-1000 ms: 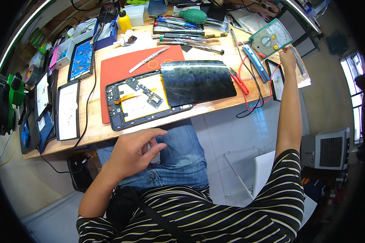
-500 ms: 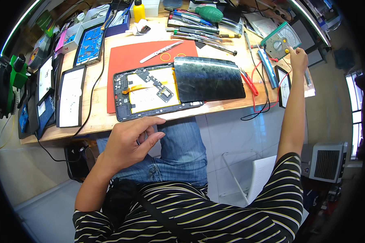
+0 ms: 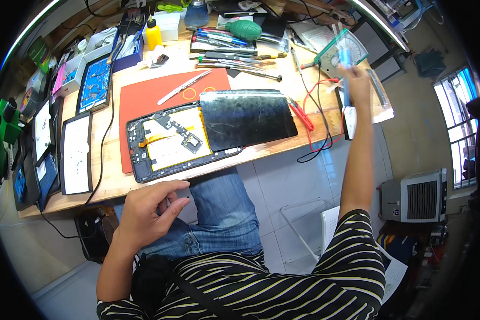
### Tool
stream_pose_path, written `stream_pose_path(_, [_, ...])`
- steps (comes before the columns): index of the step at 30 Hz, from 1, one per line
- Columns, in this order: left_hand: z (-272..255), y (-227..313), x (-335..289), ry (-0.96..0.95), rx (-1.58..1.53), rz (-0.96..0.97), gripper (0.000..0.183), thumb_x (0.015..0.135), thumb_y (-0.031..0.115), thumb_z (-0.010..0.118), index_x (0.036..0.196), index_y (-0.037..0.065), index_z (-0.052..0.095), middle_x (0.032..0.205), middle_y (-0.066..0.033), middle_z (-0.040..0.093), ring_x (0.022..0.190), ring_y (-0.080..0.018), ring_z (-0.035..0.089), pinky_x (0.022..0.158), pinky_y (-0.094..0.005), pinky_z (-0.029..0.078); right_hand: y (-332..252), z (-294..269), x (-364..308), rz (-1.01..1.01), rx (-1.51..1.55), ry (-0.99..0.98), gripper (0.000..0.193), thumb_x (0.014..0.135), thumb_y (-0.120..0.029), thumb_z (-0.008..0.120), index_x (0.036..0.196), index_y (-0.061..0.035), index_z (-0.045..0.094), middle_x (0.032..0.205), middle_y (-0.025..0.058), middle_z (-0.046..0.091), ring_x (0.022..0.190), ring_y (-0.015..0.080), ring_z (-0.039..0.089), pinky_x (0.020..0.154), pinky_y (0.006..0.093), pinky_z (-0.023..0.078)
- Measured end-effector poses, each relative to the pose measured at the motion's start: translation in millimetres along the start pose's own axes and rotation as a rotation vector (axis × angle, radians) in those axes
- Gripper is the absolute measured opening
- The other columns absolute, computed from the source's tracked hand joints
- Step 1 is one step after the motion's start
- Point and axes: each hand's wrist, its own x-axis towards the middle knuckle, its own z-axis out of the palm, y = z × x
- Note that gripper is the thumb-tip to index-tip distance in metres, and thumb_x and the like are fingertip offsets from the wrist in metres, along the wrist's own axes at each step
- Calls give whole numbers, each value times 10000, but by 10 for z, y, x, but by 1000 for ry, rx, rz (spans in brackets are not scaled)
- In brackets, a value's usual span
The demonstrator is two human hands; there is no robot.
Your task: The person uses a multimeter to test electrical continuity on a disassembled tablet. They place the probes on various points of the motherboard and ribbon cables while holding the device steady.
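Observation:
My right hand (image 3: 358, 88) grips a long blue stick-shaped tool (image 3: 346, 56), smeared by motion, in front of the green-framed analog multimeter (image 3: 333, 57). Over my lap hovers my left hand (image 3: 146, 210), thumb and index finger apart, other fingers curled, apparently holding nothing. Just beyond it an opened tablet (image 3: 136, 162) lies on the table, with a dark bracket part (image 3: 177, 129) across its white battery (image 3: 160, 152). A black screen panel (image 3: 248, 122) covers the tablet's right end and sticks out past it. Red and black test leads (image 3: 304, 118) lie right of the panel.
An orange-red mat (image 3: 136, 96) under the tablet bears tweezers (image 3: 184, 87) and yellow rubber bands (image 3: 189, 94). Behind are screwdrivers (image 3: 234, 56), a green air blower (image 3: 244, 29) and a yellow bottle (image 3: 153, 34). Parts trays (image 3: 76, 154) stand left; a black cable (image 3: 112, 106) crosses the table.
My right hand has taken the blue tool off the table beside the test leads and raised it. The view has shifted, and my left hand keeps its pose.

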Motion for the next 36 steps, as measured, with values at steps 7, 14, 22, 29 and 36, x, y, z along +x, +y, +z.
stream_pose_path(7, [-67, -63, -51, 14, -38, -39, 305, 797, 59, 778, 1090, 45, 690, 701, -37, 626, 498, -101, 513, 477, -241, 407, 483, -704, 521, 24, 154, 363, 351, 899, -318, 712, 967, 26, 691, 822, 64, 692, 701, 130, 649, 673, 275, 508])
stream_pose_path(14, [28, 47, 143, -59, -63, -48, 289, 806, 71, 770, 1082, 49, 689, 694, -47, 631, 487, -115, 526, 470, -253, 416, -559, -96, 655, -466, 47, 25, 427, 888, -350, 710, 1159, -32, 624, 949, 135, 716, 863, 231, 687, 752, 346, 508])
stream_pose_path(22, [-60, 111, 18, -27, -4, -12, 289, 789, 52, 778, 1065, 35, 695, 700, -42, 645, 543, -110, 574, 509, -238, 450, -959, 1027, 1269, 118, -171, -226, 406, 820, -345, 685, 1005, 16, 703, 940, 207, 718, 930, 322, 702, 857, 408, 524])
stream_pose_path(29, [-190, 14, -56, 24, 10, -49, 257, 797, 62, 776, 1038, 19, 701, 683, -39, 644, 539, -93, 570, 504, -231, 446, -616, 1700, 1360, 186, -312, -187, 467, 824, -362, 721, 1137, -18, 683, 1208, 256, 635, 1174, 380, 595, 977, 424, 478])
stream_pose_path(36, [-221, 5, -5, 38, -15, -28, 250, 800, 70, 778, 1034, 23, 702, 677, -37, 639, 536, -93, 574, 498, -230, 447, -886, 1318, 1107, 32, -367, -212, 464, 802, -419, 714, 1029, -14, 719, 1077, 250, 685, 1074, 401, 640, 901, 454, 513])
